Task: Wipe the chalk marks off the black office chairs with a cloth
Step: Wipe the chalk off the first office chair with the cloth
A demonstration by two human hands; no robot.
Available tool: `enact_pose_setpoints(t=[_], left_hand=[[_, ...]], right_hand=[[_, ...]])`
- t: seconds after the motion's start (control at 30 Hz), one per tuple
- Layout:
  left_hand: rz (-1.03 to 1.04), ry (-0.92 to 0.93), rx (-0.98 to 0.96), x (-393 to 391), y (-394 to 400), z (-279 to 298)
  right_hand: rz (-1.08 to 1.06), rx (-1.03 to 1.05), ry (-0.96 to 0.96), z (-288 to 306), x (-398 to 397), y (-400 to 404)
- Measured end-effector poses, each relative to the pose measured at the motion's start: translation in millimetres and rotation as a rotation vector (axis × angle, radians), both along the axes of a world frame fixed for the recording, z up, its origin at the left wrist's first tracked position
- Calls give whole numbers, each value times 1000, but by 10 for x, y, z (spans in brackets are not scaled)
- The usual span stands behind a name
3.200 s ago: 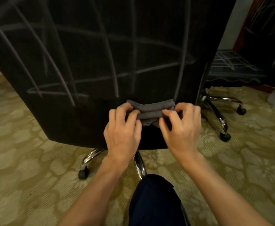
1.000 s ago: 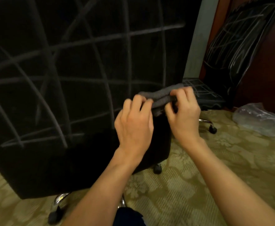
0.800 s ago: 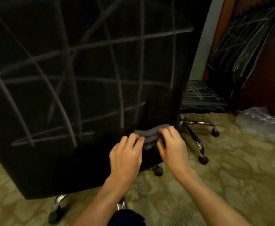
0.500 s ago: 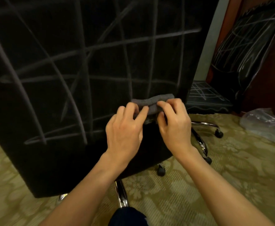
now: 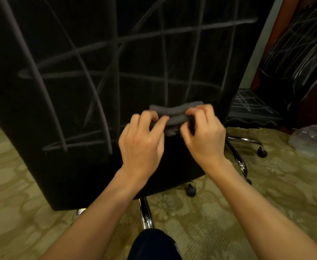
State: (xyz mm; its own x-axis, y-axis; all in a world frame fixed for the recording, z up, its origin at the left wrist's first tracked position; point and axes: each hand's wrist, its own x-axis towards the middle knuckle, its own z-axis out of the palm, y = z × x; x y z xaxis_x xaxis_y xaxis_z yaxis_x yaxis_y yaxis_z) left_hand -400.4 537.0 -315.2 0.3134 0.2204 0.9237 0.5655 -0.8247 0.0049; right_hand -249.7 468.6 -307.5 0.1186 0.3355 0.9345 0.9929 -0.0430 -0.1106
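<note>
Cloth: grey, folded, held just before the chair back, as half a second ago.
Left hand: fingers pinch it.
Right hand: likewise.
Chalk marks: unchanged; wiping not begun.

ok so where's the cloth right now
In the head view the folded grey cloth sits centre frame, pinched between the left hand and right hand, in front of the chalk-marked chair back.

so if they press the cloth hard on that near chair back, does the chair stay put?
Probably not: the near chair stands on casters, so it may roll on the carpet. The tall back may also rock. Both hands hold the cloth; none steadies it.
</note>
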Motion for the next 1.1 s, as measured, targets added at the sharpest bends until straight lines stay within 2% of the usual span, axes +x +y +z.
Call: enact_pose_setpoints(t=[0.17,0.3,0.47,0.63,0.7,0.83,0.9,1.0,1.1], left_hand=[[19,59,50,-40,-6,-92],[40,58,101,10,68,-53],[44,216,267,-17,207,48],[45,319,181,-403,121,-394],[67,288,145,-507,128,-394],[114,66,173,-572,230,115],[122,2,197,-634,279,188],[101,52,222,-759,313,-68],[104,130,165,-877,365,-359]], right_hand=[[-12,-72,-28,-208,-15,-7],[-41,-10,-54,-203,-18,55],[-61,-82,-144,-219,36,60],[8,-221,-203,-610,-186,18],[36,-211,-202,-570,-284,19],[38,-7,-180,16,-462,161],[43,53,-169,155,-552,258],[85,67,-161,-63,-610,314],[82,17,-142,-365,-681,320]])
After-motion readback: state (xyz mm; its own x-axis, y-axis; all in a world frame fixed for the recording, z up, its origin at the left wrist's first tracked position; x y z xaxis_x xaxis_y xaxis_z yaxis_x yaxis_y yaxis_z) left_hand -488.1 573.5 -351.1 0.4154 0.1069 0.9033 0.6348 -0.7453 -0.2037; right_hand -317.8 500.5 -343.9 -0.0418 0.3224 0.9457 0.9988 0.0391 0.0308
